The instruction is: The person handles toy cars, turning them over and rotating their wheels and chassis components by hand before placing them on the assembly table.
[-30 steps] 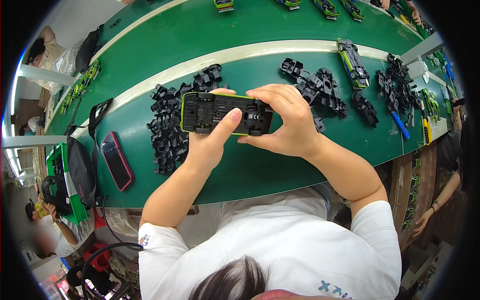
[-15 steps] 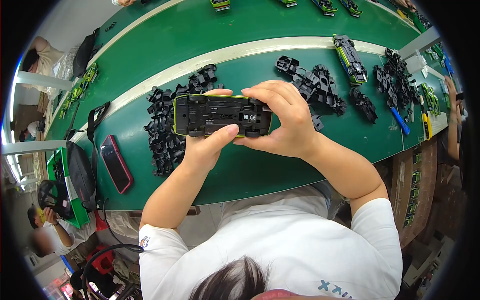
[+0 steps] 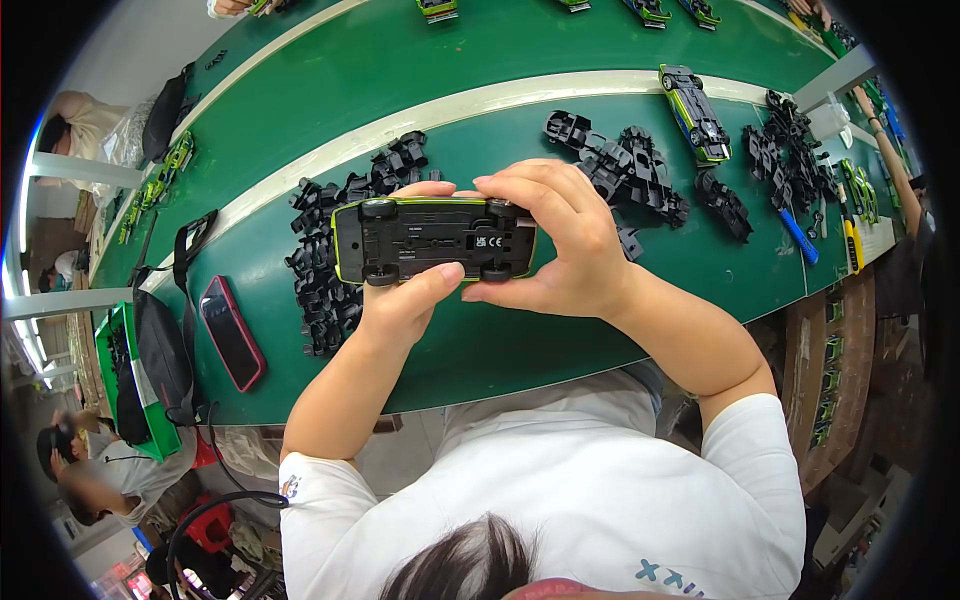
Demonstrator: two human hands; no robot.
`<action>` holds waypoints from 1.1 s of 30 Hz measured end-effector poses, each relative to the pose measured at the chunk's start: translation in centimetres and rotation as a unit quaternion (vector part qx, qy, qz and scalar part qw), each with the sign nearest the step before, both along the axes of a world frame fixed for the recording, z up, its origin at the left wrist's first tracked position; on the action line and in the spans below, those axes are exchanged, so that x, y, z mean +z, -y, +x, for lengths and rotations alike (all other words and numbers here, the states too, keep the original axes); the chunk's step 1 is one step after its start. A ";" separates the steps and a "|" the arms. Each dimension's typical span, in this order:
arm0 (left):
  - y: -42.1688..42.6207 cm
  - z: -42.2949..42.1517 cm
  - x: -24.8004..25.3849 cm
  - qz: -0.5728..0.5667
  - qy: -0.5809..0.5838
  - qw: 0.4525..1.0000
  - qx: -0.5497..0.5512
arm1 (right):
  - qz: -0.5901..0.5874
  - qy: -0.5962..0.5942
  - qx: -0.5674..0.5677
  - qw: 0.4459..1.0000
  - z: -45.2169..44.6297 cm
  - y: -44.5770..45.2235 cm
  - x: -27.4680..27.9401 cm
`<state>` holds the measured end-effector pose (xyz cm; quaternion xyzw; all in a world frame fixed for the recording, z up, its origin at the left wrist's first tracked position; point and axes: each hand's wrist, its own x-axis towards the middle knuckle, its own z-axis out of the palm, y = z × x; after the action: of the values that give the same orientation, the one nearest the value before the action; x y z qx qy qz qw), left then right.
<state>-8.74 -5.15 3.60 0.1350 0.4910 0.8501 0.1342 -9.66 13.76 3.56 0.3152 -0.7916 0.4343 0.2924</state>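
Between both hands is a toy car (image 3: pixel 430 240), held with its black underside up and its lime-green body edge showing around it. My left hand (image 3: pixel 405 300) grips it from the near side, thumb on the underside and fingertips at the far edge. Wrapped around the car's right end is my right hand (image 3: pixel 570 245), fingers on the far edge and thumb on the near edge. Black plastic parts (image 3: pixel 325 265) are heaped left of the car. Beyond my right hand lie more black moulded parts (image 3: pixel 630 165).
Another upturned toy car (image 3: pixel 695 115) rests at the back right. A blue-handled tool (image 3: pixel 798 235) and a yellow-handled tool (image 3: pixel 852 245) lie at the right. To the left are a phone (image 3: pixel 232 333) and a black bag (image 3: pixel 163 345). Other people sit around the benches.
The toy car has shifted slightly left and tilted a little in my hands, and both hands still hold it. At the left, a person in the background has changed posture.
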 end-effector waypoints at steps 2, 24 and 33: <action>0.0 0.0 0.2 0.003 -0.001 1.000 0.003 | -0.005 0.002 0.006 1.000 0.0 0.0 0.0; 0.4 -0.2 1.0 -0.037 -0.100 0.993 0.047 | -0.066 -0.017 0.084 0.994 -1.2 -1.4 0.4; 0.9 -0.7 0.5 -0.092 -0.237 0.967 0.031 | -0.011 -0.057 0.070 0.996 -1.1 -1.6 0.8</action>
<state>-9.39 -6.03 4.11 0.3045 0.5886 0.7489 -0.0011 -10.76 15.37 4.38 0.3906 -0.7450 0.4435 0.3093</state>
